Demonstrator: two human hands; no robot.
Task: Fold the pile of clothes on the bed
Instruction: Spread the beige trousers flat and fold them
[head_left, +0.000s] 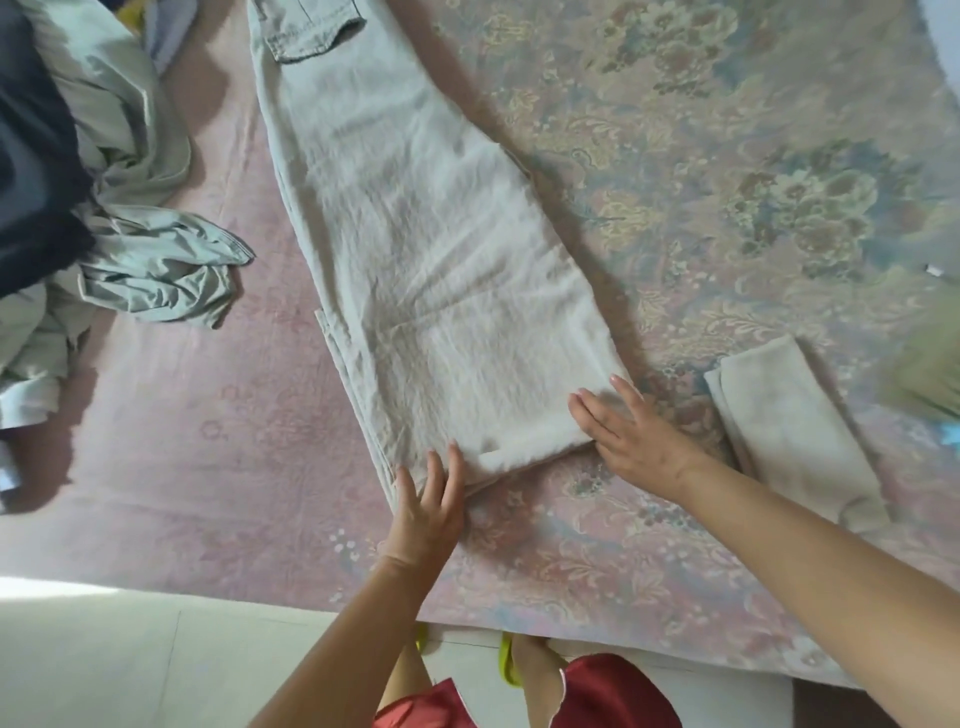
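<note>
Both hands, left (428, 506) and right (631, 441), rest flat with straight fingers on the long beige cotton trousers (431, 249) (hem end), pinning the aligned legs to the bed (727, 171) for folding

Both hands extended forward, fingers straight.
Left hand (429, 503) lies flat, palm down; right hand (630, 436) flat, fingers spread; forearms bare.

The scene is lit softly and evenly by daylight, perhaps from the left, where a bright patch is blown out on the floor (78, 649). Faint shadows are cast rightward. Edges are bent by wide-angle distortion, and slight blur is seen throughout.
</note>
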